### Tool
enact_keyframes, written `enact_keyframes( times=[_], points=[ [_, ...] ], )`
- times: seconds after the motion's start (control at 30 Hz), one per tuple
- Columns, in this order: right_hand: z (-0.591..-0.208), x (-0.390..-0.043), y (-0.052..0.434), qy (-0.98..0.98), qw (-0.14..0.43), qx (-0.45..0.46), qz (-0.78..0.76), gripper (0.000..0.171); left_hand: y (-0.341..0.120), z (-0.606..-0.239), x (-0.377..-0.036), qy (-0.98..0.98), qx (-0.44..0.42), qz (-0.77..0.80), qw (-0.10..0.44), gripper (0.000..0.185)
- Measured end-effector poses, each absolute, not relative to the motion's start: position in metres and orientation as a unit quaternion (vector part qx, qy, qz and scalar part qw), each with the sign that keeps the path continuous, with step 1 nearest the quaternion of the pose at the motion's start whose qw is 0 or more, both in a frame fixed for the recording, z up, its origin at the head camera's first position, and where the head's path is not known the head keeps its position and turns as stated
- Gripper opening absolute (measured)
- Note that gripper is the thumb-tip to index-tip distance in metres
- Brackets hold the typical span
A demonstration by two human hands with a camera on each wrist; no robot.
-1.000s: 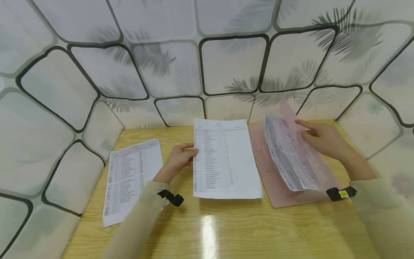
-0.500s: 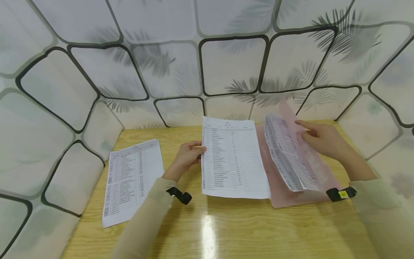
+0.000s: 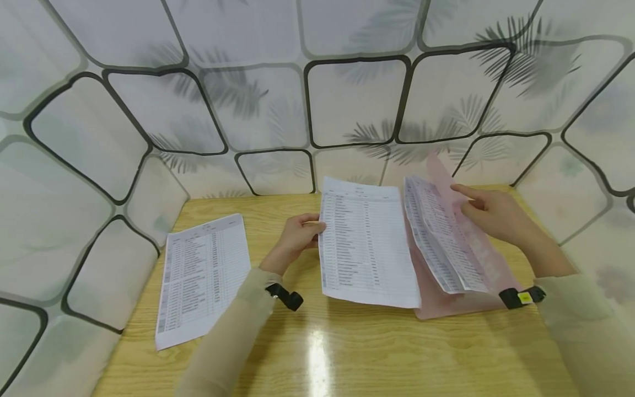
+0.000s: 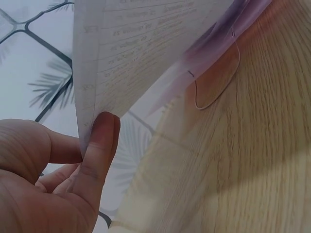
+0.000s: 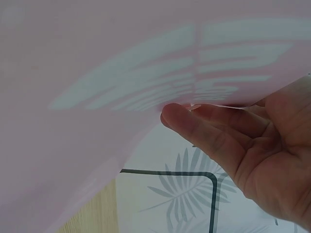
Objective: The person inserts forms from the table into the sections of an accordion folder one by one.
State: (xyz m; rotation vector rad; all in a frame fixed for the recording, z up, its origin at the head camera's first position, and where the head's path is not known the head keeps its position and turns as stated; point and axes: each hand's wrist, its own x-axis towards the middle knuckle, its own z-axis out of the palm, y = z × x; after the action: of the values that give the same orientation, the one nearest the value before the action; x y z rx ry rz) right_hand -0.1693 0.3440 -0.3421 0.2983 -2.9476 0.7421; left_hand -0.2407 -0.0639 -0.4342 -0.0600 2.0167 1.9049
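My left hand (image 3: 297,237) pinches the left edge of a printed sheet (image 3: 369,248) between thumb and fingers. The sheet is tilted up off the table, and its right edge overlaps a pink plastic folder (image 3: 436,306). With thumb and fingers, my right hand (image 3: 496,215) holds up the folder's translucent cover (image 5: 87,145) by its edge. Between the raised cover and the folder's base stand several printed papers (image 3: 441,242), leaning and fanned apart. In the left wrist view, a thin string (image 4: 238,63) loops out from the folder's edge.
Another printed sheet (image 3: 203,275) lies flat at the left of the wooden table (image 3: 278,353). Patterned curtain-like walls (image 3: 357,105) with black outlines and leaf prints close in the back and both sides.
My left hand has moved right with the printed sheet, which now covers more of the folder's left part. My right hand keeps the cover raised in nearly the same place.
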Motion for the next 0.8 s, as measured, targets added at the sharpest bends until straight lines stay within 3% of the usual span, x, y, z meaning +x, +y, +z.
enact_keyframes(
  times=[0.8],
  points=[
    [-0.344, -0.171, 0.345, -0.964, 0.045, 0.101, 0.24, 0.047, -0.046, -0.433, -0.246, 0.69, -0.044, 0.7, 0.177, 0.038]
  ],
)
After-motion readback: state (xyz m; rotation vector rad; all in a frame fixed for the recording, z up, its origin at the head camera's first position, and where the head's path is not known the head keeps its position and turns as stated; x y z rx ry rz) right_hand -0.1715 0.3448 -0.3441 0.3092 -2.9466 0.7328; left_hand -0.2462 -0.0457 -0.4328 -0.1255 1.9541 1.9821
